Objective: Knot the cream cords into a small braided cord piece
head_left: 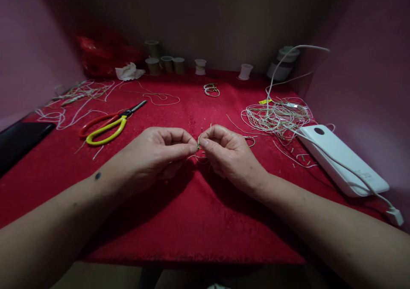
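Observation:
Over the middle of a red cloth, my left hand [166, 150] and my right hand [229, 152] meet almost fingertip to fingertip. Both pinch a thin green cord [198, 143] between thumb and forefinger. A small loop of it rises between the hands, and thin ends hang below the fingertips. How the cord is knotted is too small to make out. Left of my left hand lie scissors [110, 129] with one red and one yellow handle, blades pointing away to the right. Partly behind my right hand is a small cord loop [250, 141].
A tangled heap of pale cords [275, 116] lies at right, beside a white power bank [344, 161] with a cable. More loose cords [85, 92] and a black flat device [25, 139] are at left. Several thread spools [178, 65] line the back. A finished-looking cord ring [212, 90] lies mid-table.

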A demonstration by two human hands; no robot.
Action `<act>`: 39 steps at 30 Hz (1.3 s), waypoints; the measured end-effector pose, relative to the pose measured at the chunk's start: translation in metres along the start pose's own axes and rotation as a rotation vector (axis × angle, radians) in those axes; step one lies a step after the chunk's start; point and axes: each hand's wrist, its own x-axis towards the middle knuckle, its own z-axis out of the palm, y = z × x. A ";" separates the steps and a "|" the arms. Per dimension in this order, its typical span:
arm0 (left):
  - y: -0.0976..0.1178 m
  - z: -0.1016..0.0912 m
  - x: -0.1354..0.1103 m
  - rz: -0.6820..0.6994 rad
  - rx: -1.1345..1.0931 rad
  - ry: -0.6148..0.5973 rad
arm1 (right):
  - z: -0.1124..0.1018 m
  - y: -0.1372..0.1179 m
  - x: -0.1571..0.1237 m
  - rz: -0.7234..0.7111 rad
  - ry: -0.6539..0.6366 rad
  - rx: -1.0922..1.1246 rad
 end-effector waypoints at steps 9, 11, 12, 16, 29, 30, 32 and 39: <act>0.000 0.002 0.000 -0.004 -0.003 0.012 | 0.001 -0.002 -0.001 0.058 -0.020 0.036; 0.000 0.001 0.001 0.001 0.008 0.009 | 0.001 -0.002 -0.001 0.051 -0.021 0.011; 0.000 0.001 0.001 0.003 0.012 0.011 | 0.001 -0.002 -0.001 0.044 -0.019 -0.005; 0.000 0.001 0.002 0.003 -0.022 0.023 | 0.000 0.001 -0.001 0.012 -0.022 -0.065; 0.003 0.005 0.002 -0.075 -0.153 0.057 | 0.000 0.004 -0.001 0.024 -0.024 -0.064; 0.002 0.005 0.003 -0.068 -0.156 0.054 | 0.000 0.003 0.000 0.029 -0.019 -0.057; 0.001 0.004 0.004 -0.045 -0.153 0.050 | 0.000 0.002 0.000 0.047 -0.016 -0.030; -0.001 0.002 0.004 0.019 -0.047 0.061 | -0.001 -0.005 0.000 0.153 -0.040 0.048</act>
